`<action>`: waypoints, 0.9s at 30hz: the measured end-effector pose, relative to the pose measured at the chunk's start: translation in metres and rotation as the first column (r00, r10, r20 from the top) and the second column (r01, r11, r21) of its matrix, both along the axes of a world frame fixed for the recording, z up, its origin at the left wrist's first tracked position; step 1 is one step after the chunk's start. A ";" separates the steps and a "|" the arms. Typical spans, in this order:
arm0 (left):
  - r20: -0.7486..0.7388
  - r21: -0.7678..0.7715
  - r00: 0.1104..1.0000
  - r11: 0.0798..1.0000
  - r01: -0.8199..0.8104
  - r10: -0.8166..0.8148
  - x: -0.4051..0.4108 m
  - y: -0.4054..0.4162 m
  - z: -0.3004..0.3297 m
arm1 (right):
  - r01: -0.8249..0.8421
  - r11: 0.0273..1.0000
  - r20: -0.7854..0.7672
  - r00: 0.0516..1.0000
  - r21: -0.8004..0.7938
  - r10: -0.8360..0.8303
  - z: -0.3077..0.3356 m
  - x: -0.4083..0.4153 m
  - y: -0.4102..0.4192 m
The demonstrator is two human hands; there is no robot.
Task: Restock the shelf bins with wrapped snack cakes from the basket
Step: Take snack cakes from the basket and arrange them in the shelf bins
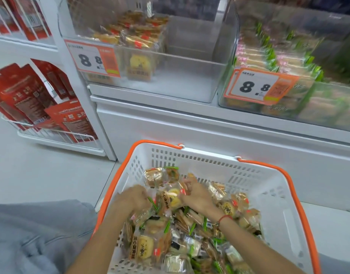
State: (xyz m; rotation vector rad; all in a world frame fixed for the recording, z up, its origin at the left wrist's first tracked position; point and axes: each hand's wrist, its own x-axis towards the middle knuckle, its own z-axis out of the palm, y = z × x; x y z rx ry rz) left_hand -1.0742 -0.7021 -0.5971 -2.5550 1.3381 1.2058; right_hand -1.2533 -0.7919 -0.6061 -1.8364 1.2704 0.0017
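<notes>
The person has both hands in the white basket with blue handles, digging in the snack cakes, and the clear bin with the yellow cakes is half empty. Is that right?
Almost. The basket has orange handles, not blue; the head view shows this. The rest holds: the left hand and right hand are both among the snack cakes, and the clear bin with the yellow cakes is half empty.

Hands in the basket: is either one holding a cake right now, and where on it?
The right hand pinches a yellow wrapped cake by its right edge. The left hand digs into the pile; its grip is hidden.
</notes>
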 end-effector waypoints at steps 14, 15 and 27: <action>-0.331 -0.821 0.916 0.547 -0.162 -0.225 0.041 -0.050 0.193 | -0.014 0.641 0.331 0.848 -0.768 0.415 0.226 0.055 -0.047; -0.270 -0.852 0.939 0.507 -0.130 -0.212 0.049 -0.054 0.208 | 0.011 0.594 0.337 0.832 -0.804 0.441 0.242 0.064 -0.050; 0.165 -0.870 0.980 0.486 0.089 0.115 0.126 -0.105 0.297 | -0.055 0.501 0.162 0.911 -0.864 0.379 0.318 0.160 -0.098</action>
